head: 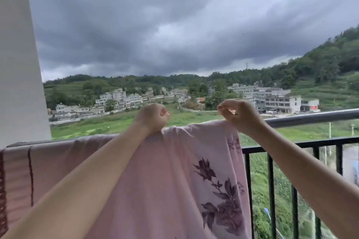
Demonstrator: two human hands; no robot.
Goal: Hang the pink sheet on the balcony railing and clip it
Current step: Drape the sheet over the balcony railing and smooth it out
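Both arms are stretched out over the balcony rail, and the pink sheet (167, 176) hangs from the hands' height down past the bottom of the view, its dark purple flower print showing on the right side. The left hand (153, 117) is bunched into a fist with a gather of the sheet's top edge clenched in it. The right hand (240, 115) has its fingers curled, thumb and fingertips pinched together above the sheet's upper right corner (whether they actually nip the cloth or something small, I cannot tell from here). The railing (310, 117) is a dark rounded bar running off to the right, with black upright bars below it. To the left another cloth (38, 165), pinkish with dark red stripes, is already draped over the rail, beside a white pillar (17, 54). Beyond lie green fields, pale houses (279, 99), wooded hills and heavy grey cloud.
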